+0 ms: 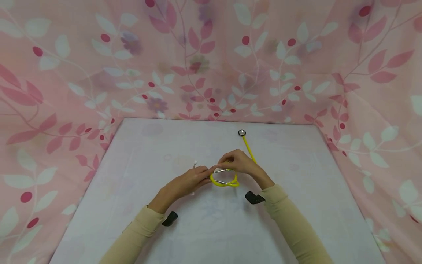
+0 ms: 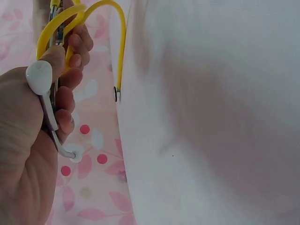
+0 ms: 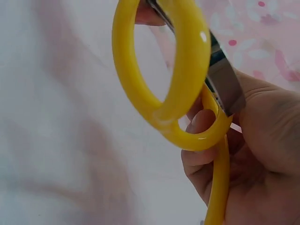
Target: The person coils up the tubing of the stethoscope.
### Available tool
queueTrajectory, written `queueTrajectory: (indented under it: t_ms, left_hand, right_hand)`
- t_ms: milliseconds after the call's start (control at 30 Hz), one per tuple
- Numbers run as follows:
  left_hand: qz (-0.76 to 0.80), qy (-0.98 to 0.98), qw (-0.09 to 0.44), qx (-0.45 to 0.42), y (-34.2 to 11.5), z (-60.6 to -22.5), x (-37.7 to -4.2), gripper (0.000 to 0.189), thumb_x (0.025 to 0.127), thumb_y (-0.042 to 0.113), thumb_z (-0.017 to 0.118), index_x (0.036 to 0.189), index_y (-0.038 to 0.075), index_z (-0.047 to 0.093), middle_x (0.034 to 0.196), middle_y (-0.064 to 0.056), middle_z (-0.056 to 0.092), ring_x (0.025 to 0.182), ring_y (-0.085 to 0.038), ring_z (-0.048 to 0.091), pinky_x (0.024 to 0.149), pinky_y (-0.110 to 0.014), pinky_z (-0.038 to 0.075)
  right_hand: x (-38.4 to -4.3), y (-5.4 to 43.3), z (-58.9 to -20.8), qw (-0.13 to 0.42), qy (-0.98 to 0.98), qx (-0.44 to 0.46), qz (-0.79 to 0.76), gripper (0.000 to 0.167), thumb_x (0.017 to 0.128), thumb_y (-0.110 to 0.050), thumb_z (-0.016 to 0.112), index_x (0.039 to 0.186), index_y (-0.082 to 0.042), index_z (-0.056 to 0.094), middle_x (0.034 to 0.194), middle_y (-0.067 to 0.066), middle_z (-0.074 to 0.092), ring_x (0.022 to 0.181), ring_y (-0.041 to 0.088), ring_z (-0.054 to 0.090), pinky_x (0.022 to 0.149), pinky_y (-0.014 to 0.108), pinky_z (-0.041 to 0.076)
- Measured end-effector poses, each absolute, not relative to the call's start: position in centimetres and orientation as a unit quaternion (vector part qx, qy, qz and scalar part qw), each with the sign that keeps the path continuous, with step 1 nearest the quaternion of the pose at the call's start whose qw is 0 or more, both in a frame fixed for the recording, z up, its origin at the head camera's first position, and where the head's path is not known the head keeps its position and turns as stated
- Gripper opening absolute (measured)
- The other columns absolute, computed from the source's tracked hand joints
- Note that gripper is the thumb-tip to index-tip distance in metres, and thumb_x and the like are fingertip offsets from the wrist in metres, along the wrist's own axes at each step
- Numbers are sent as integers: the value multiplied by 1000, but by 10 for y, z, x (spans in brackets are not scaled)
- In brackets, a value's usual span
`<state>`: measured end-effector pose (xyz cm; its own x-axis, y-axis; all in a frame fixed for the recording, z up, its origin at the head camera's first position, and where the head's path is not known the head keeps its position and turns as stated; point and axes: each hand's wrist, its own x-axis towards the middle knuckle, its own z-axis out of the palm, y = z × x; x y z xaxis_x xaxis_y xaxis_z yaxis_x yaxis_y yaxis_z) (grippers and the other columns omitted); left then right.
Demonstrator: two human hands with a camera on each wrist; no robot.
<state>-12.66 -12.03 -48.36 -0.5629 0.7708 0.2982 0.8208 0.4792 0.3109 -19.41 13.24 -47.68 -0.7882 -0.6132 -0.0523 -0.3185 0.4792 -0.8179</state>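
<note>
A stethoscope with yellow tubing (image 1: 236,182) is held up over the table between both hands. My left hand (image 1: 191,179) grips its metal ear tubes, with the thumb on one side and curled fingers on the other. White eartips (image 2: 39,77) stick out by the left thumb in the left wrist view. My right hand (image 1: 240,161) holds the yellow tubing, which is bent into loops beside the metal tubes; in the right wrist view its fingers (image 3: 201,123) curl round the tubing. The round chestpiece (image 1: 242,132) lies beyond the right hand, toward the table's far edge.
A white-covered table (image 1: 211,231) extends beneath both hands. Pink curtain cloth with a leaf pattern (image 1: 211,62) hangs behind it and at both sides. Black wrist mounts (image 1: 170,219) project from the sleeves.
</note>
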Motion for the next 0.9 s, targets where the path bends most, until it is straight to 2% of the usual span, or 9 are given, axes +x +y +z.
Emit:
queueTrajectory:
  t_ms: [100,233,333,400,533,667,733,833,900]
  left_hand:
    - [-190,-859,86,-468,-119,-482,-125,63,88,14,73,145,5,48,95,1,61,78,-4,53,68,-12,47]
    - [-185,-858,92,-471,-120,-480,-125,59,91,17,70,145,4,48,95,1,61,78,-5,53,68,-12,47]
    - [-196,-862,88,-459,-124,-475,-127,58,93,18,68,146,5,46,97,0,60,79,-5,53,69,-14,48]
    - [-208,-869,89,-440,-129,-471,-130,59,92,17,68,146,6,46,97,0,60,80,-6,53,70,-16,49]
    - [-224,-882,89,-404,-136,-468,-139,59,92,16,68,147,7,46,98,-1,59,81,-6,52,71,-17,49]
    - [-234,-887,85,-390,-141,-471,-148,57,95,17,64,148,7,44,97,-1,57,79,-6,50,69,-17,47]
    - [-243,-887,83,-384,-143,-476,-152,56,96,16,62,148,6,44,95,-1,55,76,-6,48,67,-17,45]
    - [-255,-886,82,-378,-144,-484,-157,55,96,13,62,147,5,44,93,-2,55,74,-6,46,65,-18,44]
    - [-260,-887,83,-372,-144,-489,-160,55,95,11,63,147,4,44,94,-3,55,74,-7,47,66,-18,45]
  right_hand:
    - [-196,136,-474,196,826,-280,-449,15,89,-30,73,97,-19,77,96,-2,75,85,13,69,76,26,54]
    - [-198,145,-473,225,821,-252,-459,17,91,-32,71,102,-20,77,94,3,74,66,10,58,58,22,47]
    - [-198,153,-475,223,830,-220,-461,20,92,-29,70,105,-16,77,88,10,72,56,12,47,50,22,39]
    - [-197,158,-481,205,841,-214,-453,23,94,-26,68,109,-10,75,85,12,69,56,12,48,50,22,41]
    - [-187,158,-495,146,873,-235,-402,27,100,-21,58,117,-3,69,81,11,68,62,10,54,56,23,47]
    - [-164,148,-504,48,916,-273,-290,17,101,-17,56,107,-5,66,78,5,66,68,12,57,63,28,50]
    - [-152,143,-508,-12,933,-296,-205,14,99,-15,58,109,-6,63,79,4,63,70,15,58,64,31,51]
    - [-135,135,-510,-84,936,-329,-91,31,95,-8,62,126,-3,59,85,6,61,70,19,58,62,33,52]
    - [-125,129,-509,-109,929,-350,-49,43,93,-6,64,135,-3,55,86,6,61,67,18,57,58,31,50]
